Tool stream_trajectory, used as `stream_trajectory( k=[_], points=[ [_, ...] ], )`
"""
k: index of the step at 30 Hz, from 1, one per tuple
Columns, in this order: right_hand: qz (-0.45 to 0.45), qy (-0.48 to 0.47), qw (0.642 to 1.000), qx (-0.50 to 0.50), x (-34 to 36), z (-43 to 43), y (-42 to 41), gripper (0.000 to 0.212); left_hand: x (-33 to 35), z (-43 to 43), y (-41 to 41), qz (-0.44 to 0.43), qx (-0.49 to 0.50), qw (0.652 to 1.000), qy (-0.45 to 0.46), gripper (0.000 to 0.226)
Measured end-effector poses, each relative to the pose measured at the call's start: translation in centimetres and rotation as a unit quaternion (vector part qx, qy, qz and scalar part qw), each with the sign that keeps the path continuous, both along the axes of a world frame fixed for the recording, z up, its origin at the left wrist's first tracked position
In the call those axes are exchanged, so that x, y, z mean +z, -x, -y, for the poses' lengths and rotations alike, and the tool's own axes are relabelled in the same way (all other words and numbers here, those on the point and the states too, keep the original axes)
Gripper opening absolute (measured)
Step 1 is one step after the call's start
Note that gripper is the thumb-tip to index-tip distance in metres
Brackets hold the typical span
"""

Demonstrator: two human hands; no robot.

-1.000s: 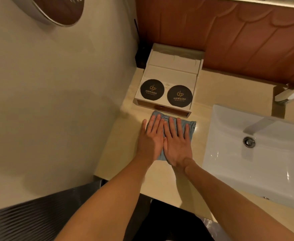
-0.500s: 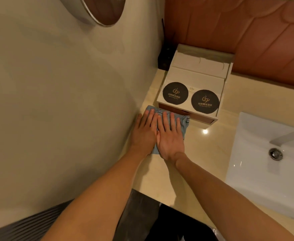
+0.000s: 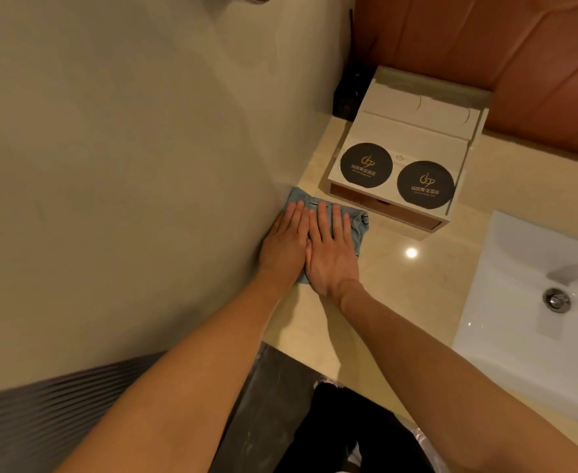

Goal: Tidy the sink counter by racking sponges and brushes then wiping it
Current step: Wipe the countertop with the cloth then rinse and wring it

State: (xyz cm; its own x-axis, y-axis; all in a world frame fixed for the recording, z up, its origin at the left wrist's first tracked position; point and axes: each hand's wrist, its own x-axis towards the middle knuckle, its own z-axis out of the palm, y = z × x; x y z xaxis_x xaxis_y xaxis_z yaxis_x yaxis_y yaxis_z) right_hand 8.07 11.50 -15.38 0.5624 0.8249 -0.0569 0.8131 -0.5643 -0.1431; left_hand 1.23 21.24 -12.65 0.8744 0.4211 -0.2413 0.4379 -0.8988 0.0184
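A blue cloth [image 3: 360, 230] lies flat on the beige counter [image 3: 396, 288], right up against the left wall. My left hand [image 3: 286, 245] and my right hand [image 3: 332, 256] rest side by side on top of it, palms down, fingers straight and pressed onto the fabric. The hands cover most of the cloth; only its far corner and right edge show. No sponge or brush is in view.
A white box [image 3: 414, 141] with two black round labels stands just beyond the cloth. A small dark object [image 3: 347, 93] sits in the back corner. The white sink [image 3: 526, 329] with its drain [image 3: 556, 300] lies to the right. The counter's front edge is near my arms.
Both hands have slid the cloth leftward along the counter, from in front of the box to the wall. The view has also swung left.
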Motion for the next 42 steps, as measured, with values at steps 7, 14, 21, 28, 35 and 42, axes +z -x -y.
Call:
stream_trajectory(
  k=[7, 14, 21, 28, 35, 42],
  points=[
    [-0.020, 0.017, 1.000, 0.016, 0.6, 1.5, 3.3, 0.067, 0.9, 1.7, 3.8, 0.006, 0.002, 1.000, -0.022, 0.064],
    [-0.027, 0.021, 0.999, 0.038, 0.8, 3.8, 7.2, 0.068, 0.5, 3.7, 8.3, 0.011, 0.027, 0.999, 0.021, 0.067],
    [-0.035, 0.056, 0.995, 0.079, 0.8, 6.2, 9.5, 0.070, -0.2, 5.5, 11.9, 0.053, 0.063, 0.989, 0.122, 0.062],
    [-0.055, 0.069, 0.990, 0.112, 1.1, 8.6, 11.1, 0.076, 0.0, 6.9, 13.9, 0.088, 0.112, 0.970, 0.199, 0.059],
    [-0.059, 0.097, 0.981, 0.157, 1.7, 11.3, 11.5, 0.089, -0.4, 8.2, 14.8, 0.103, 0.096, 0.973, 0.181, 0.058],
    [-0.050, 0.101, 0.978, 0.175, 1.1, 14.6, 11.8, 0.110, -0.7, 10.5, 14.9, 0.085, 0.076, 0.981, 0.159, 0.059]
  ],
)
